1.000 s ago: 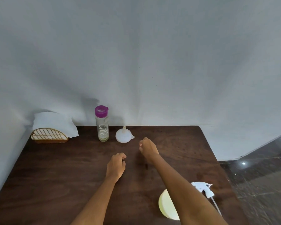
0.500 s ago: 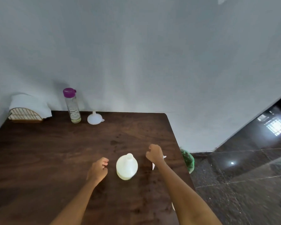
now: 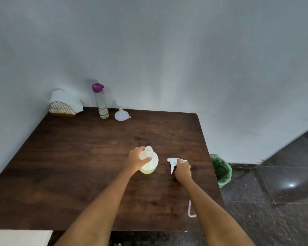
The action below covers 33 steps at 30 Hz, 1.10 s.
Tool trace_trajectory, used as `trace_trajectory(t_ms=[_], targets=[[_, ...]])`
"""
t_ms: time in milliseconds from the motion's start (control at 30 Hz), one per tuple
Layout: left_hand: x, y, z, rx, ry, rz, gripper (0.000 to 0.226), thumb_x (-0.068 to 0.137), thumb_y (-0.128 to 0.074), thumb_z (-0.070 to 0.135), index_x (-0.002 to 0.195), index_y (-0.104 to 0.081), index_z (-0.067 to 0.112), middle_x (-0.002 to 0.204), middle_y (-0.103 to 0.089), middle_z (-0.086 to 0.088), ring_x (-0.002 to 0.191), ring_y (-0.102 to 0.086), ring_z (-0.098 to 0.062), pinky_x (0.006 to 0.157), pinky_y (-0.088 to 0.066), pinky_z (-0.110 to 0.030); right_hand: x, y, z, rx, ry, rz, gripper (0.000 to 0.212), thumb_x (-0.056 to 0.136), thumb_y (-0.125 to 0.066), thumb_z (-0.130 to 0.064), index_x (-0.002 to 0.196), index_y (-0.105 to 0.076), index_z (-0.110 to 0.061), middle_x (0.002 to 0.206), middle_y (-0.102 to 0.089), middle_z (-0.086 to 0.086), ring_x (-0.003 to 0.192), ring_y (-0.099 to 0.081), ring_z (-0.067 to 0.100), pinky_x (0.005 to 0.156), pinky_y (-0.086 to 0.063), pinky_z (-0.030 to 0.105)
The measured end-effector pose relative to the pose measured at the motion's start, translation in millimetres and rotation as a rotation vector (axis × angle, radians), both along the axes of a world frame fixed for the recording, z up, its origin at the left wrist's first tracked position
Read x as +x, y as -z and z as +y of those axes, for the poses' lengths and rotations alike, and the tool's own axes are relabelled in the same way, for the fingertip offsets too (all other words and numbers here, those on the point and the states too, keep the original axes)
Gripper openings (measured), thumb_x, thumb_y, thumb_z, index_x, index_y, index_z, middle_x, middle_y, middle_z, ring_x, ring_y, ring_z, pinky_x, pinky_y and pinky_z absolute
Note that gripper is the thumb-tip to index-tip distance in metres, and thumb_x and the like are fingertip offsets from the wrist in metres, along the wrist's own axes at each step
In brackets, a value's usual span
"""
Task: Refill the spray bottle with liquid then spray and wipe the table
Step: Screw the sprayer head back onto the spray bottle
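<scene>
We are gripping the spray bottle (image 3: 149,162) by its shoulder with our left hand (image 3: 135,160), standing it mid-tabletop (image 3: 78,157) toward the right edge, while our right hand (image 3: 183,170) is pinching the detached spray head (image 3: 172,161) beside it.

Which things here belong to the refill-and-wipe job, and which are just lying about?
Job:
- translucent plastic spray bottle, gripped by left hand
- white trigger sprayer head, held by right hand
- clear refill bottle with purple cap
- white plastic funnel
- white napkins in wire holder

Lying about:
- green bin on floor
</scene>
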<state>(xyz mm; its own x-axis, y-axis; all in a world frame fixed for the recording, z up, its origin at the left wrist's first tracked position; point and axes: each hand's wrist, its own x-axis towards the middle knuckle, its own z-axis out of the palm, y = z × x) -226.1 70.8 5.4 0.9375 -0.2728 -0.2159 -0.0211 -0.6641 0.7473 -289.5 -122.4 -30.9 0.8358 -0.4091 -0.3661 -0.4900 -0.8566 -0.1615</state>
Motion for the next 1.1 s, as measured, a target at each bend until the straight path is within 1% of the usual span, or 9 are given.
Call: trace_trajectory(t_ms=[167, 300, 367, 467, 567, 733, 900, 1000, 1100], targets=[[4, -2, -7, 0.088, -0.048, 0.032, 0.054, 0.076, -0.072, 0.036, 0.124, -0.053, 0.023, 0.125, -0.057, 0.001, 0.118, -0.051, -0.023, 0.090, -0.046, -0.038, 5, 7, 2, 0.018, 0.032, -0.153, 0.042, 0.090, -0.044, 0.002, 0.130, -0.033, -0.005, 0.127, -0.047, 0.018, 0.117, -0.049, 0.030, 0.092, -0.045, 0.034], [4, -2, -10, 0.116, -0.057, 0.024, 0.057, 0.075, -0.073, 0.038, 0.126, -0.052, 0.022, 0.126, -0.058, 0.001, 0.117, -0.053, -0.022, 0.089, -0.045, -0.036, 23, -24, -4, 0.124, 0.134, -0.456, 0.034, 0.088, -0.052, -0.004, 0.121, -0.042, 0.001, 0.121, -0.052, 0.021, 0.110, -0.053, 0.033, 0.088, -0.047, 0.036], [4, -2, -10, 0.110, -0.072, 0.027, 0.059, 0.074, -0.075, 0.037, 0.126, -0.052, 0.022, 0.126, -0.059, 0.001, 0.117, -0.053, -0.023, 0.090, -0.045, -0.037, 36, -50, -8, 0.165, 0.143, -0.632, 0.034, 0.087, -0.056, -0.006, 0.118, -0.048, 0.004, 0.116, -0.052, 0.020, 0.101, -0.055, 0.029, 0.077, -0.046, 0.030], [1, -1, -11, 0.103, -0.099, 0.029, 0.059, 0.074, -0.075, 0.035, 0.126, -0.053, 0.022, 0.126, -0.059, 0.000, 0.117, -0.054, -0.023, 0.090, -0.043, -0.035, 52, -91, -8, 0.333, 0.218, -0.912, 0.027, 0.082, -0.060, -0.008, 0.106, -0.058, 0.003, 0.101, -0.059, 0.018, 0.087, -0.058, 0.026, 0.065, -0.037, 0.019], [-1, -1, -11, 0.095, -0.112, 0.030, 0.055, 0.074, -0.075, 0.034, 0.124, -0.055, 0.023, 0.123, -0.062, -0.001, 0.114, -0.055, -0.023, 0.087, -0.043, -0.034, 58, -118, 0, 0.582, 0.334, -1.116, 0.021, 0.082, -0.065, -0.009, 0.101, -0.062, -0.001, 0.092, -0.065, 0.011, 0.081, -0.060, 0.019, 0.066, -0.043, 0.017], [0, -5, -11, 0.109, -0.113, 0.039, 0.054, 0.072, -0.076, 0.036, 0.122, -0.056, 0.025, 0.122, -0.062, 0.000, 0.115, -0.055, -0.024, 0.088, -0.042, -0.035, 61, -137, 8, 0.951, 0.591, -1.190, 0.010, 0.081, -0.065, -0.007, 0.091, -0.066, -0.007, 0.074, -0.061, 0.003, 0.065, -0.054, 0.010, 0.063, -0.049, 0.020], [1, -7, -10, 0.141, -0.081, 0.046, 0.055, 0.074, -0.075, 0.037, 0.123, -0.054, 0.024, 0.124, -0.061, -0.001, 0.116, -0.055, -0.025, 0.089, -0.042, -0.035, 64, -157, 2, 1.080, 0.655, -1.298, 0.003, 0.080, -0.065, 0.000, 0.080, -0.064, -0.003, 0.067, -0.059, 0.005, 0.058, -0.057, 0.006, 0.057, -0.048, 0.011], [1, -10, -10, 0.149, -0.070, 0.041, 0.056, 0.074, -0.075, 0.037, 0.124, -0.054, 0.023, 0.124, -0.061, -0.003, 0.116, -0.054, -0.025, 0.090, -0.042, -0.035, 67, -180, 0, 1.232, 0.693, -1.359, 0.023, 0.078, -0.063, 0.006, 0.063, -0.057, -0.011, 0.055, -0.058, -0.001, 0.059, -0.053, 0.014, 0.059, -0.048, 0.018], [0, -11, -10, 0.146, -0.069, 0.042, 0.057, 0.075, -0.074, 0.038, 0.125, -0.053, 0.022, 0.125, -0.061, -0.003, 0.116, -0.055, -0.024, 0.091, -0.043, -0.036, 67, -194, -2, 1.526, 0.778, -1.390, 0.018, 0.080, -0.058, 0.010, 0.070, -0.060, -0.005, 0.063, -0.056, 0.002, 0.060, -0.054, 0.014, 0.056, -0.052, 0.019]])
